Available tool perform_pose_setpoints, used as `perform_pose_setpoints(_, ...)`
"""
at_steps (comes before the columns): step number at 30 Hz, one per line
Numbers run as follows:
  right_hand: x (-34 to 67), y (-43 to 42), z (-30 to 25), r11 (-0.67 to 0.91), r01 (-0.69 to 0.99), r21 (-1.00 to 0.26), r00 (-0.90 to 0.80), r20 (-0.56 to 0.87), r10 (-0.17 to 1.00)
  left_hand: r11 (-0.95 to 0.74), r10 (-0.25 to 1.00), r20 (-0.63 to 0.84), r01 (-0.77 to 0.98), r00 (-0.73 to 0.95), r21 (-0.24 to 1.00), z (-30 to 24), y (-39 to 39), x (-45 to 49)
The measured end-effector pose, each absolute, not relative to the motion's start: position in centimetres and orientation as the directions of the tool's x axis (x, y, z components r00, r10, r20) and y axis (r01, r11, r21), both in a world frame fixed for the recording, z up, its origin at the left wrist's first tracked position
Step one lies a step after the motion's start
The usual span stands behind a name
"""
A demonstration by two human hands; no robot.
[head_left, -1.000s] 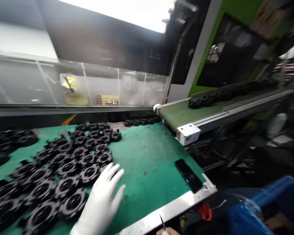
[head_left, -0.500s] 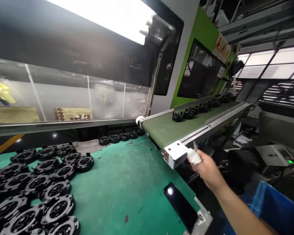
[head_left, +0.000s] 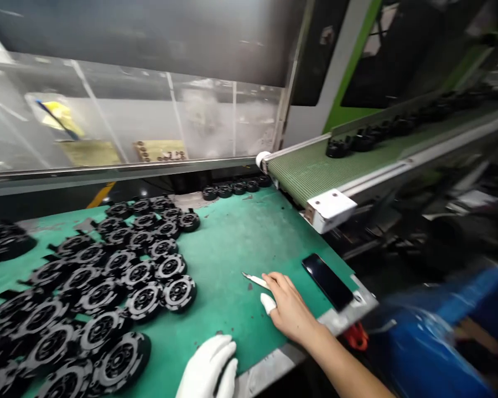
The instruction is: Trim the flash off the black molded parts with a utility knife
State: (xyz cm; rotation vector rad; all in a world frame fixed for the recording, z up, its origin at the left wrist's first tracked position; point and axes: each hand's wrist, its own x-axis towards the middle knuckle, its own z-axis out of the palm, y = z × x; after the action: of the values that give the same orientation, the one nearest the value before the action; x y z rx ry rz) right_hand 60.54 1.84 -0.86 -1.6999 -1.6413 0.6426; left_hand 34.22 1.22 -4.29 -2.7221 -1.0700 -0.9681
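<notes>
In my bare right hand is a small craft knife with a pale handle, its thin blade pointing left just over the green tabletop. A white covering wraps the thumb tip of that hand. My left hand, in a white glove, is low in the view at the table's front edge. Its fingers are stretched out and hold nothing visible. To its left stand many round black plastic parts with ring-shaped tops, packed in rows. A black phone lies to the right of my right hand.
A green conveyor belt carries more black parts and ends above the table's back right. Another short row of parts lines the rear edge. A blue bin and red-orange handles are at lower right.
My right hand has come left and down from beside the conveyor's end to over the tabletop, with the craft knife. My gloved left hand has entered the view, which has turned downward and left.
</notes>
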Motion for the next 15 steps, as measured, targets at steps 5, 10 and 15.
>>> perform_pose_setpoints(5, 62.8, -9.8, -3.3, -0.207, 0.473, -0.857, 0.49, 0.061, 0.869, -0.713, 0.696, 0.484, 0.586, 0.53, 0.385, -4.0, 0.6, 34.1)
perform_pose_setpoints(10, 66.0, -15.0, -8.2, -0.351, 0.206, -0.913, 0.804, -0.047, 0.593, -0.703, 0.708, 0.489, 0.573, 0.509, 0.422, -2.3, 0.9, 34.6)
perform_pose_setpoints(15, 67.6, -12.2, -8.4, -0.262, 0.118, -0.958, 0.831, -0.049, 0.555, -0.795, 0.606, 0.381, 0.547, 0.698, 0.264, 1.1, 3.3, 42.8)
